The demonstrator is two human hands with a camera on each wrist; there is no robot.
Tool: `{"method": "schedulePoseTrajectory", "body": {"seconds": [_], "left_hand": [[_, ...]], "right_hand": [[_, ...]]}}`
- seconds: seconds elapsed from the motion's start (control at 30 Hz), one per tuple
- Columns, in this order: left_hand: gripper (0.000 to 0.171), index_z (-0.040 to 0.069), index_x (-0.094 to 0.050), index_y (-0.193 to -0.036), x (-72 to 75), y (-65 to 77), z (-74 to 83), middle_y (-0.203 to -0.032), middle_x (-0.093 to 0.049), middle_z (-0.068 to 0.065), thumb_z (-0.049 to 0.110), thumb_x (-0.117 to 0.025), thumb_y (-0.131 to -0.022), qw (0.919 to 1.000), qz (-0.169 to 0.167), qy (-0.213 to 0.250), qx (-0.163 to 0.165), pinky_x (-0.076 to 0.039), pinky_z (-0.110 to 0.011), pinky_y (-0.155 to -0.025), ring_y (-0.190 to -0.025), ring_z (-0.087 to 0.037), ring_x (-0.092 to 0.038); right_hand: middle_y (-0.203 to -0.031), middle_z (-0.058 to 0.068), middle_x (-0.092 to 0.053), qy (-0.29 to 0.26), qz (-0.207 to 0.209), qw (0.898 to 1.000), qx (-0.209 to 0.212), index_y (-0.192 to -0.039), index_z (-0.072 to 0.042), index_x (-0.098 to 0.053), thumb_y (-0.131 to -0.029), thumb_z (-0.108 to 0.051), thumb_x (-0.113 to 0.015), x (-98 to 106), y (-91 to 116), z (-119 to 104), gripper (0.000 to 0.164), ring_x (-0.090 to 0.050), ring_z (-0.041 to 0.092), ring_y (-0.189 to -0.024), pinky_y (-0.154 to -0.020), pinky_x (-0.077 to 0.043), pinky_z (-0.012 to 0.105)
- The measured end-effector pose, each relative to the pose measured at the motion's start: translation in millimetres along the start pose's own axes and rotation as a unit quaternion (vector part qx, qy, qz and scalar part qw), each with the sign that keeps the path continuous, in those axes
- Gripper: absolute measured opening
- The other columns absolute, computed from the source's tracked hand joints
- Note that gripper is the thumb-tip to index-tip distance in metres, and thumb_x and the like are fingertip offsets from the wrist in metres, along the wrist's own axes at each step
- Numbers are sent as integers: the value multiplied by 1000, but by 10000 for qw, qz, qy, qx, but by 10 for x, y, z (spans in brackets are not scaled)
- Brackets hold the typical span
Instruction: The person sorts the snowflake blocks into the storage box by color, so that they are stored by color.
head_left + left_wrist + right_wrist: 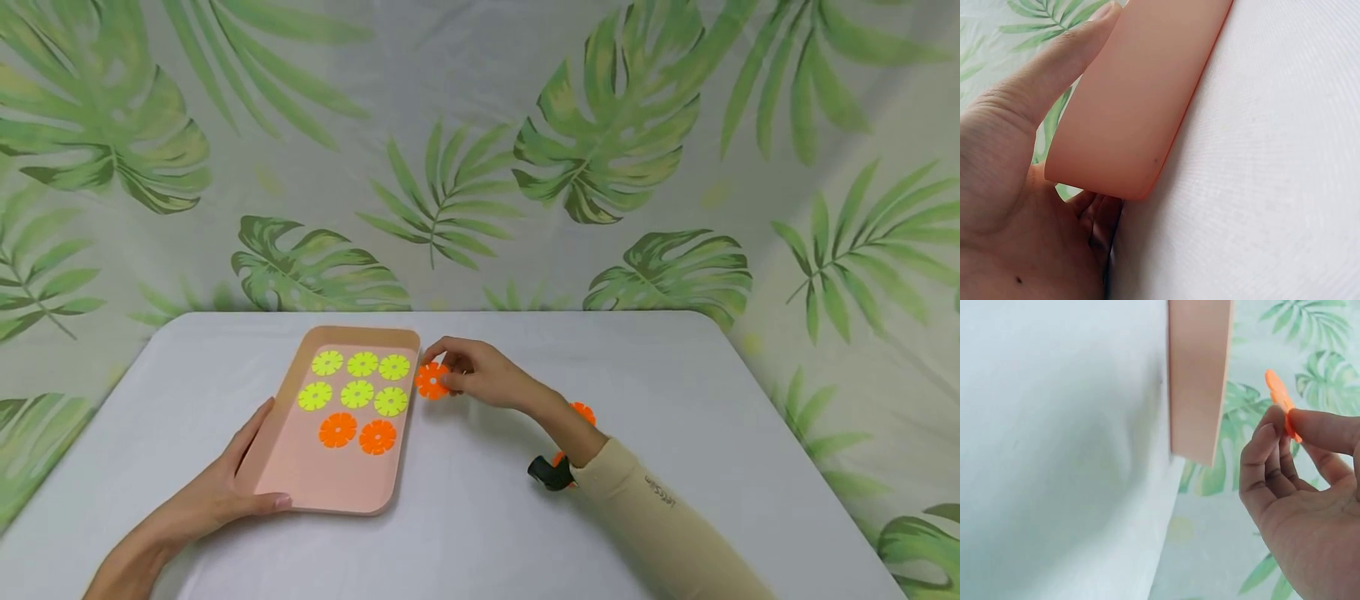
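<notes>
In the head view my right hand (487,373) pinches an orange notched disc (432,381), a flower-shaped plastic piece, between thumb and fingers. It is held just off the right wall of a pink tray (322,493). The right wrist view shows the same disc (1280,403) nearly edge-on, above the table. My left hand (217,492) holds the tray's near-left corner, thumb along the near wall and fingers along the left side. Inside the tray lie several yellow-green discs (357,394) in two rows at the far end. Two orange discs (377,437) lie nearer, below those rows.
More orange discs (582,412) lie on the white table (480,533), partly hidden by the right forearm. A black object (550,473) shows at the right wrist, beside the beige sleeve (660,517). Behind the table hangs a leaf-patterned cloth (465,100).
</notes>
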State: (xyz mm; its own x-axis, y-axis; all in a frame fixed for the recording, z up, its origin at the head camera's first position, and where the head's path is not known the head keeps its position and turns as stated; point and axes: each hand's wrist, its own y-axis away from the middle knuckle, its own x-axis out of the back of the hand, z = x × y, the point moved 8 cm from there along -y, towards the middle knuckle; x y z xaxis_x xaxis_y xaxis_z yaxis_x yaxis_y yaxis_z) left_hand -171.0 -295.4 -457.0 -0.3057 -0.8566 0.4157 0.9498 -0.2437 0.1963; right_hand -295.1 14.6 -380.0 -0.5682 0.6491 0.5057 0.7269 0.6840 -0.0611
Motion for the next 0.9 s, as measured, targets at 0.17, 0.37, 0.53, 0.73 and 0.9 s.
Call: {"method": "schedulePoseTrajectory", "body": {"seconds": [0.17,0.37,0.53,0.73,0.9], "left_hand": [[119,50,5,-164,-4,-9,-3,-176,2,-15,16,-80,-88,10000,11,-46,-18,-23,-57,-112,-150,-45,-12],[118,51,4,-164,-4,0,2,-176,4,-11,17,-80,-89,10000,-29,32,-37,-25,-35,-115,-151,-44,-9],[115,52,3,-163,32,30,10,-176,1,-10,18,-79,-89,9999,36,-17,-103,-23,-5,-88,-151,-35,-12],[114,53,2,-163,15,15,-11,-176,-1,-7,20,-79,-90,9999,30,-81,-60,-25,-9,-92,-139,5,-19],[115,52,3,-163,6,12,-4,-177,1,-8,20,-80,-89,10000,18,-91,-3,-25,-15,-96,-151,-30,-14]], "right_hand": [[-94,10,-62,69,-17,9999,-110,-123,-11,-67,-96,4,-60,-154,-138,-78,31,-65,44,-86,-75,-56,35],[-106,10,-63,250,-23,9994,-221,-123,-11,-67,-97,3,-64,-356,-279,-145,30,-61,19,-82,-70,-51,20],[-107,7,-63,220,-50,9992,-320,-123,-13,-67,-97,2,-67,-498,-369,-157,30,-58,14,-78,-66,-48,19],[-105,8,-63,265,-89,9993,-246,-124,-8,-67,-96,2,-69,-617,-461,-186,30,-63,15,-76,-65,-50,17],[-101,5,-62,175,-208,9993,-253,-122,-8,-68,-95,3,-71,-764,-559,-199,29,-61,9,-74,-66,-50,16]]}}
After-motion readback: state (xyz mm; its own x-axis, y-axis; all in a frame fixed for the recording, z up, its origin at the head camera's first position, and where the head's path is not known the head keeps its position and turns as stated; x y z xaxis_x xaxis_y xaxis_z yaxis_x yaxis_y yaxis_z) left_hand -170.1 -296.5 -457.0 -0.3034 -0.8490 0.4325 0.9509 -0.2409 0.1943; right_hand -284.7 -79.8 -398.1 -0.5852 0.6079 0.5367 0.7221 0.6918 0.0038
